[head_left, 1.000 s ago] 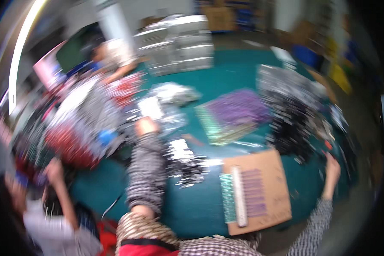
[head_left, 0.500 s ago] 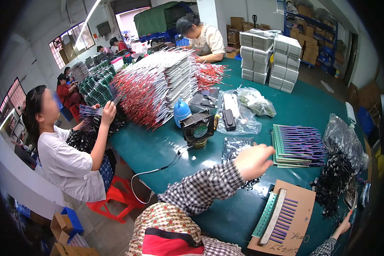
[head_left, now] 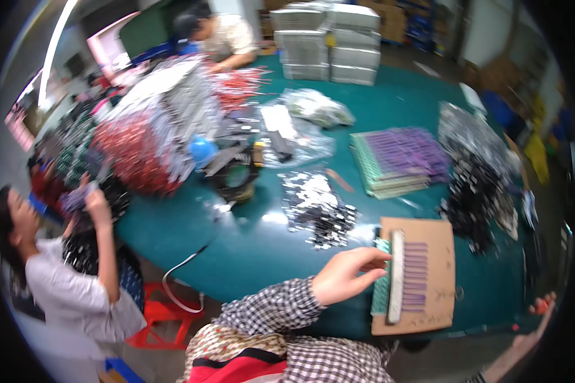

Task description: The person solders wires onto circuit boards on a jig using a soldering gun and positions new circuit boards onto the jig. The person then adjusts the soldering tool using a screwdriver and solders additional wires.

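Observation:
My left hand [head_left: 348,274] reaches from the left with fingers stretched and thumb apart. Its fingertips overlap the edge of a green circuit board [head_left: 380,305], beside a whitish bar [head_left: 396,277]; I cannot tell whether they touch. Both lie on a brown cardboard sheet [head_left: 439,274], with a row of purple wires [head_left: 416,271] running right from the bar. At the far lower right my right hand [head_left: 542,313] is blurred, its fingers curled around something reddish that I cannot make out.
Stacked green boards with purple wires [head_left: 399,159] sit beyond the cardboard, black cables [head_left: 473,198] to their right. A bag of small parts [head_left: 313,207], a black fan [head_left: 233,172] and red-tipped wire bundles [head_left: 147,137] occupy the green table. A co-worker [head_left: 76,274] sits left.
My left hand has come down and toward me to the board's edge. My right hand has shifted right and up in view. The view has swung, moving most things leftward.

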Demonstrator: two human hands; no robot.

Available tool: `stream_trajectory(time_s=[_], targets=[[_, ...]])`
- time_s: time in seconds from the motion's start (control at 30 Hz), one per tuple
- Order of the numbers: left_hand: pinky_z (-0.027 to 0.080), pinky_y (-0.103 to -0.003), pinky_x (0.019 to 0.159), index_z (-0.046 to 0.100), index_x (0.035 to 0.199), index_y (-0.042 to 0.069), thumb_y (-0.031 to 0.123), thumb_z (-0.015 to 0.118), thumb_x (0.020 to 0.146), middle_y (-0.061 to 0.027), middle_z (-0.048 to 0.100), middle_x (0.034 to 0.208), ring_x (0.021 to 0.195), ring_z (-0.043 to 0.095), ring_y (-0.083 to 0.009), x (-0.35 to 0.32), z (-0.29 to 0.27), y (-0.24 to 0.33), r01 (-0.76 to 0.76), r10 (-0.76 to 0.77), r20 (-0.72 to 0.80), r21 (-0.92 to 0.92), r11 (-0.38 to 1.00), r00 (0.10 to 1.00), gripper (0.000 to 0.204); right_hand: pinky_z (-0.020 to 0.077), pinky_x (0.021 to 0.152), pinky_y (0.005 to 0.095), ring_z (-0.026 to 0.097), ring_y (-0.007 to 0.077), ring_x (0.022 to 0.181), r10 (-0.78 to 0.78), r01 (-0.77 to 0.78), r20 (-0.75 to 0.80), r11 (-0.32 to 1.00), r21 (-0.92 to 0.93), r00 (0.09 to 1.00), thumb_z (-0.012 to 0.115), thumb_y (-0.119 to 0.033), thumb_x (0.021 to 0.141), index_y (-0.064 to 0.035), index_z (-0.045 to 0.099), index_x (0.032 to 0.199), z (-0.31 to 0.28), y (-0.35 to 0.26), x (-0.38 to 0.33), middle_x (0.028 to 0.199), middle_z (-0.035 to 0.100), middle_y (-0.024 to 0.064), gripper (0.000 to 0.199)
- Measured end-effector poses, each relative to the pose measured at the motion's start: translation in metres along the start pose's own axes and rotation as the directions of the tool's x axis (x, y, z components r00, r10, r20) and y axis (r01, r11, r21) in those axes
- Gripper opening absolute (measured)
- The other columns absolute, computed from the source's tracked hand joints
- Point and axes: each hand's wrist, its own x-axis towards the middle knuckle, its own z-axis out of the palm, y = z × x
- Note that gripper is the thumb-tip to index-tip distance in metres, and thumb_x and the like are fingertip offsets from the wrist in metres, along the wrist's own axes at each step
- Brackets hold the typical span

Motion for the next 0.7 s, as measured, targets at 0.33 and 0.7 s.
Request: stream_trajectory(time_s=[0.33,0.7], targets=[[0.053,-0.028,0.079,0.053,0.121,-0.003,0.014,0.061,0.092,-0.0110,0.063,0.108,0.090,0.063,-0.0155,0.000,0.044,0.012,0.283,-0.342,0.037,-0.650,0.705,0.939,0.034,0.0610,0.063,0.0416,0.066,0.0277,0.084,0.523,-0.766,0.638,0.619,0.173,0.566,0.058,-0.031,0.090,0.0003,0.050,0.109,0.070,0.060,-0.209,0.091,0.060,0.0107,0.038],[0.053,-0.025,0.073,0.057,0.116,-0.001,0.017,0.060,0.094,-0.0069,0.062,0.100,0.082,0.061,-0.0109,0.019,0.049,-0.006,0.294,-0.482,0.005,-0.797,0.528,0.876,0.028,0.0623,0.061,0.0397,0.066,0.0245,0.079,0.608,-0.791,0.601,0.608,0.068,0.519,0.060,-0.036,0.089,0.0016,0.049,0.104,0.081,0.081,-0.222,0.087,0.058,0.0097,0.042]])
